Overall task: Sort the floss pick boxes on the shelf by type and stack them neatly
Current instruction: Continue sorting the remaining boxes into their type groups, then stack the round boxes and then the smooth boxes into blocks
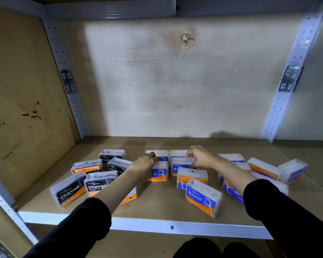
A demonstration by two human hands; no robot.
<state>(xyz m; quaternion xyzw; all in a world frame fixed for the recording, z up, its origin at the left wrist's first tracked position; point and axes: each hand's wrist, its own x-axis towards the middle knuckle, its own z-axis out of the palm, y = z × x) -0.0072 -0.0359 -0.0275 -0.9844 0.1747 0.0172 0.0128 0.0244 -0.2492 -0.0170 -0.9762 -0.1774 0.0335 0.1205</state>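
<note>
Two hands work mid-shelf, set a little apart. The right hand [199,157] pinches the top edge of an upright Round box [181,166]. The left hand [145,163] lies curled against a neighbouring blue box [159,173]; whether it grips I cannot tell.

Black Charcoal boxes [101,183] cluster near the left wall [26,90], and purple boxes [293,170] lie jumbled to the right. Most boxes stand on a long edge, labels facing forward, long axes running left to right. The front Round box [203,197] is skewed, its long axis slanting toward the front right.

Bare shelf [157,207] lies open between the boxes and the white front lip [194,228], with more room behind them up to the back panel [175,90].
</note>
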